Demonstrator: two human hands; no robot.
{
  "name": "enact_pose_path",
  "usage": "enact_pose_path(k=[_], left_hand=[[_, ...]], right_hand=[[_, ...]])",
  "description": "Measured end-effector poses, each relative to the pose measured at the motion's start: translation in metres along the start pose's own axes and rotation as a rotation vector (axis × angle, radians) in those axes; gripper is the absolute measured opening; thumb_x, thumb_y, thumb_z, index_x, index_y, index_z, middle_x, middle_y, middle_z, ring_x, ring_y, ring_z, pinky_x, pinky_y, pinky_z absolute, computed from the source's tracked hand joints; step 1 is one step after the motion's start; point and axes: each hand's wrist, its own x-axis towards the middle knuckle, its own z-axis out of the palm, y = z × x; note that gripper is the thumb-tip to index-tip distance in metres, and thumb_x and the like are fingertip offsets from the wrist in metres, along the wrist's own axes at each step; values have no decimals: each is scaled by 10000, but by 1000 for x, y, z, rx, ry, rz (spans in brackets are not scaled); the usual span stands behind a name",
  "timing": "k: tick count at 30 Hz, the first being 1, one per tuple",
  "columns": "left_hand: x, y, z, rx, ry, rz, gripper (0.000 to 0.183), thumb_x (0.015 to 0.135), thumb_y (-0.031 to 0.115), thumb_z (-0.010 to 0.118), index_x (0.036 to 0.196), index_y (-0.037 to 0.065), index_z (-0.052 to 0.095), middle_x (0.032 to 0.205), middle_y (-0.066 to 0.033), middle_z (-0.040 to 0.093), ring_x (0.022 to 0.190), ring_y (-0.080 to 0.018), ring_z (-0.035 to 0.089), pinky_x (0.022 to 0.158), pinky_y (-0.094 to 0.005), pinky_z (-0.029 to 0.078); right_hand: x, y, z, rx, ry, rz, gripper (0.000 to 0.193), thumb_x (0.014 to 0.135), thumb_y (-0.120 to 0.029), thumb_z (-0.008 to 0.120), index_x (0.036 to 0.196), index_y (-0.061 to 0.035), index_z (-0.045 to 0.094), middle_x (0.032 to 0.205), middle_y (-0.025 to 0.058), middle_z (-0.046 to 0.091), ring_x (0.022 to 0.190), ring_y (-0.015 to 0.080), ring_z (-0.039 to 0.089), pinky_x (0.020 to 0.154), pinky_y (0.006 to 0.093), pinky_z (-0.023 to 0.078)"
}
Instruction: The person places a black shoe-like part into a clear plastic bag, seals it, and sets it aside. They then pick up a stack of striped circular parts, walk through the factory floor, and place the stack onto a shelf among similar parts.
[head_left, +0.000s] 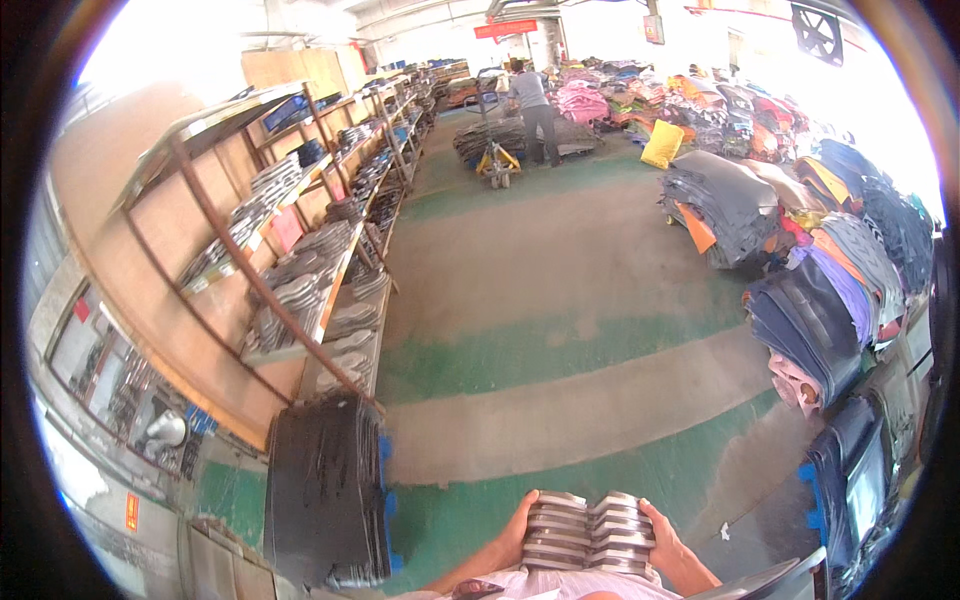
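At the lower edge, close against my body, is a load of shiny metal cutting dies (556, 530) piled in two side-by-side columns. The dies have curved, banded edges. My left hand (517, 522) presses on the left side of the load, its fingers wrapped round the edge. On the opposite side my right hand (664, 538) grips the right column (621, 530) in the same way. Both forearms are bent in toward the load. The underside of the pile is hidden by my white clothing.
Shelving (235, 255) full of similar metal shapes runs along the left. A black stack of sheets (325, 490) stands at its near end. Piles of folded material (720, 205) line the right. Far ahead, a person (532, 105) stands by a yellow pallet truck (497, 160). The floor (560, 260) is green and brown.
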Motion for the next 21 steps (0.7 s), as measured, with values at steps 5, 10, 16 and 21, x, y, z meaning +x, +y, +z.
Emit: enact_pose_path(k=[5, 10, 16, 21], left_hand=[[71, 123, -2, 38, -26, 87, 719, 927, 663, 453, 1291, 54, 568, 1225, -152, 642, 1091, -280, 626, 970, -455, 501], [100, 258, 18, 10, 15, 103, 743, 915, 672, 453, 1270, 31, 574, 1222, -177, 644, 1065, -305, 638, 956, -470, 505], [161, 393, 6, 8, 87, 146, 754, 900, 688, 469, 1279, 45, 570, 1238, -161, 640, 1115, -306, 615, 990, -473, 478], [240, 530, -26, 66, 194, 70, 760, 887, 703, 480, 1285, 62, 574, 1260, -143, 632, 1139, -295, 602, 1005, -458, 467]], right_hand=[[109, -73, 71, -43, 36, 46, 428, 944, -430, 616, 1168, -65, 615, 1116, 120, 675, 1020, 282, 647, 934, 493, 509], [205, -149, 162, -78, 42, 66, 401, 916, -421, 663, 1112, -75, 615, 1064, 105, 670, 954, 252, 646, 889, 468, 524], [333, -216, 248, -143, 32, 89, 439, 906, -422, 678, 1134, -53, 610, 1071, 115, 666, 961, 247, 644, 886, 452, 530], [436, -264, 336, -103, 41, 70, 438, 918, -421, 660, 1150, -53, 612, 1088, 114, 671, 987, 257, 645, 895, 464, 524]])
